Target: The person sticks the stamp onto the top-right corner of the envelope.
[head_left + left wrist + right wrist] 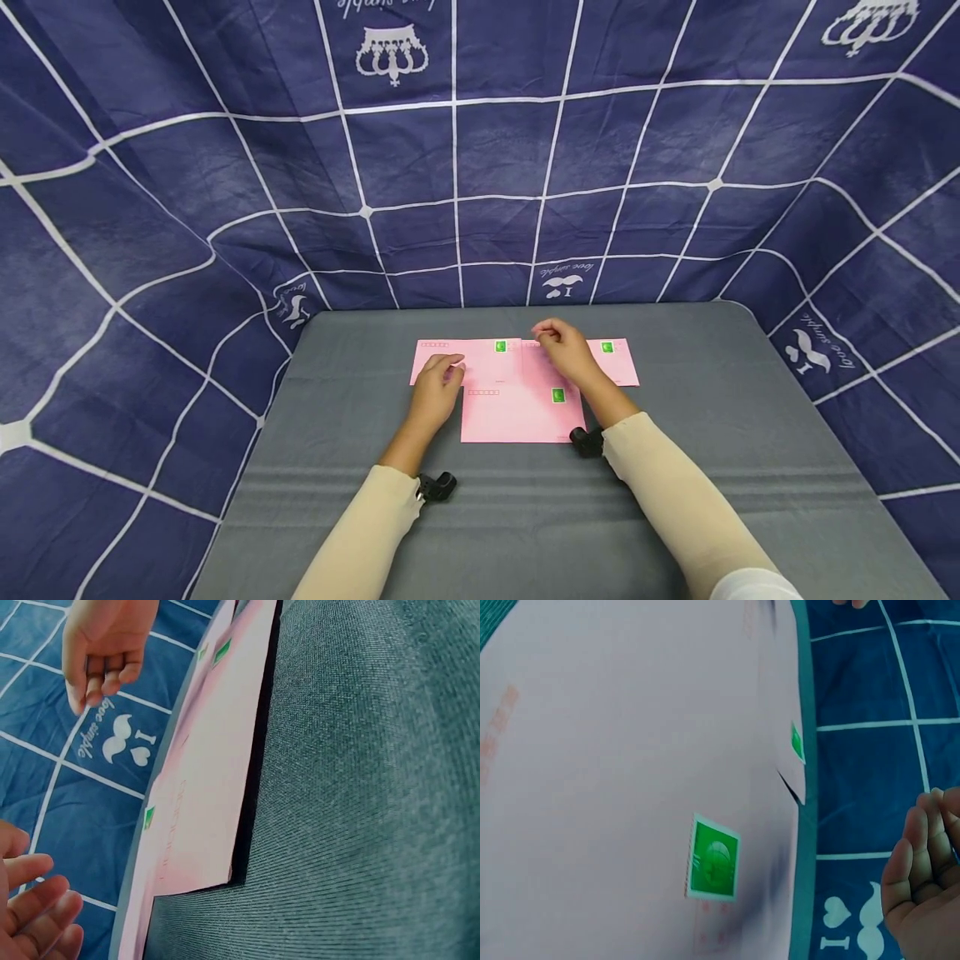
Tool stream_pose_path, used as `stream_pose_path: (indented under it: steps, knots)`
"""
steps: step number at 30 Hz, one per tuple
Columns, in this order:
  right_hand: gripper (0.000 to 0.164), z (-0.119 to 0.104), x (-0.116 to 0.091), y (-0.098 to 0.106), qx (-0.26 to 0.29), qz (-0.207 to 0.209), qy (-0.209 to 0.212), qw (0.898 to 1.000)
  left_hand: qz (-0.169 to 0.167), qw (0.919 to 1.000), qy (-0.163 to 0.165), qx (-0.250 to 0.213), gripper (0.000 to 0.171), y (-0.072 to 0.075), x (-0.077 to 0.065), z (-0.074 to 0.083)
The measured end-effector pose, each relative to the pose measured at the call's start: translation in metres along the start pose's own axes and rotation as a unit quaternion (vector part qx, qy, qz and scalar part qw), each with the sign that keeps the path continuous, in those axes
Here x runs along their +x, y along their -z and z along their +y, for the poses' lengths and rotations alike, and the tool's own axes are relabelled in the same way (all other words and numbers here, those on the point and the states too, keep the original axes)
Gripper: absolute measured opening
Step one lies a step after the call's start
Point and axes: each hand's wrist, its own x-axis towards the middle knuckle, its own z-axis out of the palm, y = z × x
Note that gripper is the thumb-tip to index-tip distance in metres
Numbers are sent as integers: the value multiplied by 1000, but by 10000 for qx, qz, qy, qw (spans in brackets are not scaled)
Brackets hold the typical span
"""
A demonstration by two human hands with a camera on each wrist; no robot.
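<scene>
Three pink envelopes lie on the grey table. The left envelope (480, 367) and right envelope (618, 367) are side by side at the back, and the front envelope (517, 421) overlaps their near edges. Each bears a green stamp (558, 396) near its upper right corner. My left hand (437, 390) hovers by the left envelope with fingers loosely bent and nothing in them. Above the inner part of the right envelope is my right hand (570, 354), its fingers relaxed and holding nothing; it hides some of that envelope. Both wrist views show bare table cloth behind neither palm, only the hands raised beside the paper.
A dark blue curtain (495, 150) with white grid lines hangs behind the table and along both sides. Grey cloth (525, 517) covers the tabletop. Each wrist carries a small black camera (587, 442).
</scene>
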Motion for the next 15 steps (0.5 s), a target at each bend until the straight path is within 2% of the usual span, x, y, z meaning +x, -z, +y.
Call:
stream_pose_path:
  steps: [12,15]
  knots:
    - [27,-5,-15,20,340,46,126,9993,128,9999,-8,63,27,11,-5,5]
    - [26,-5,-21,23,363,61,120,9993,75,9999,-15,116,28,15,-8,4]
